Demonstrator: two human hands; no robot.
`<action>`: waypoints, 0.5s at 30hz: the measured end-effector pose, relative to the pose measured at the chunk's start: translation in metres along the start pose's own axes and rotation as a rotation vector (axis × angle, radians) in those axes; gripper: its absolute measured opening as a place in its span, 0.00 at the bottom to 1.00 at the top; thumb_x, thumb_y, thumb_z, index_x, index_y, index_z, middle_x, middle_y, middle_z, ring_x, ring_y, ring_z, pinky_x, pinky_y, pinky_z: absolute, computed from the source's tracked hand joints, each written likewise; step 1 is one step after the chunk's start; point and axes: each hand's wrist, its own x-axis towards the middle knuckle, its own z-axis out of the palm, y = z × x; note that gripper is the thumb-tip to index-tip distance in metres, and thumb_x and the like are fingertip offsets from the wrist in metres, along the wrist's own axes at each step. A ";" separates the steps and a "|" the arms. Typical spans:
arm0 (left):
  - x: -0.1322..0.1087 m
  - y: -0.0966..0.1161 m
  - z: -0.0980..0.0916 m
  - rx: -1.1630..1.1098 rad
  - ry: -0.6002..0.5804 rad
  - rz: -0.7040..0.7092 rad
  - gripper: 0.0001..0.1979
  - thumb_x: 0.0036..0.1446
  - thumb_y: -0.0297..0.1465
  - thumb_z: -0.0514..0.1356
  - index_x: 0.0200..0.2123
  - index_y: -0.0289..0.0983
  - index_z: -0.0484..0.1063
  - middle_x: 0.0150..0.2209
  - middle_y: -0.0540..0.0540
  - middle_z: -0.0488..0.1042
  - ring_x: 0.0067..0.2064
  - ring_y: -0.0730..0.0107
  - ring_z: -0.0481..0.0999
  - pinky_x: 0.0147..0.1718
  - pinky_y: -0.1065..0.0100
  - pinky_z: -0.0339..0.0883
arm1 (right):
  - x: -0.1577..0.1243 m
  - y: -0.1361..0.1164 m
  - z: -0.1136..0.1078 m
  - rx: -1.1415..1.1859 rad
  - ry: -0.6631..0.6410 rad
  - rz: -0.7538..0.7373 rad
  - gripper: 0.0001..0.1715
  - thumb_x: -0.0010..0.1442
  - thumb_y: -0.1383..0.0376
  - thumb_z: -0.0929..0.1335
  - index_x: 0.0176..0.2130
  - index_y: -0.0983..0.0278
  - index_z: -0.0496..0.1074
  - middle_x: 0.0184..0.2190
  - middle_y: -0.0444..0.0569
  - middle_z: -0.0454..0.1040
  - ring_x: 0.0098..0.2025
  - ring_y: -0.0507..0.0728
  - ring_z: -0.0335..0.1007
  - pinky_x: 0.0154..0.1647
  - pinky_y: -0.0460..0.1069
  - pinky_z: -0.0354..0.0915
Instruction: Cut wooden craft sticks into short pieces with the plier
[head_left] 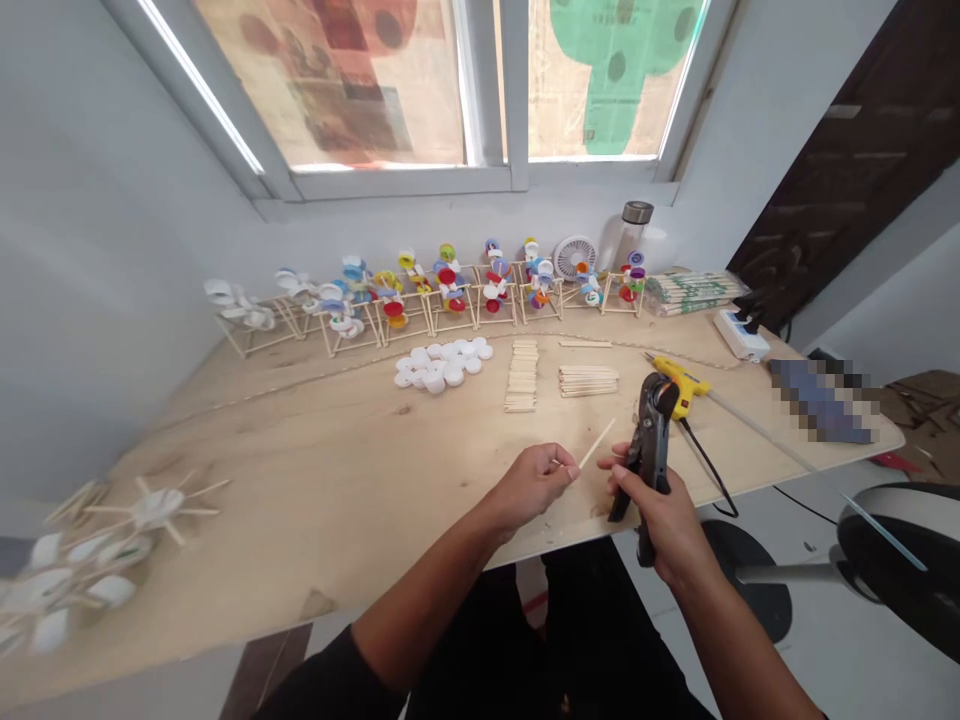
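work seems midway: left hand (534,482) pinches thin pale wooden stick (598,443), right hand (664,512) clenches black metal cutters (651,435) beside it; beyond, finished bottle-cap models (450,290), unused stick stacks (589,380).

Bright daylight from window (480,90), soft shadows, blurred, warped left edge.

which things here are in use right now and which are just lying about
In use: thin wooden stick in left hand, cutting pliers in right hand.
Lying about: yellow glue gun, white bottle caps, stacks of flat sticks, row of cap models, small fan, power strip.
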 end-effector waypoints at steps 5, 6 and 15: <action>-0.023 -0.004 0.010 -0.463 -0.128 -0.091 0.13 0.49 0.39 0.59 0.29 0.36 0.60 0.15 0.61 0.48 0.15 0.84 0.43 0.14 0.77 0.37 | -0.001 0.003 0.014 0.083 0.015 0.027 0.22 0.43 0.60 0.73 0.38 0.66 0.70 0.28 0.47 0.75 0.28 0.53 0.68 0.32 0.49 0.63; -0.025 -0.005 0.011 -0.490 -0.125 -0.099 0.13 0.48 0.38 0.59 0.29 0.36 0.60 0.14 0.62 0.48 0.15 0.84 0.43 0.14 0.77 0.36 | -0.002 0.004 0.016 0.082 0.019 0.027 0.23 0.43 0.60 0.73 0.39 0.66 0.70 0.28 0.46 0.75 0.27 0.53 0.68 0.32 0.48 0.62; -0.039 -0.007 0.010 -0.721 0.043 -0.131 0.08 0.49 0.30 0.56 0.35 0.36 0.62 0.18 0.58 0.58 0.16 0.83 0.51 0.16 0.77 0.43 | -0.009 0.004 0.020 0.096 0.068 0.015 0.22 0.40 0.62 0.74 0.37 0.65 0.71 0.21 0.40 0.71 0.23 0.50 0.64 0.27 0.46 0.61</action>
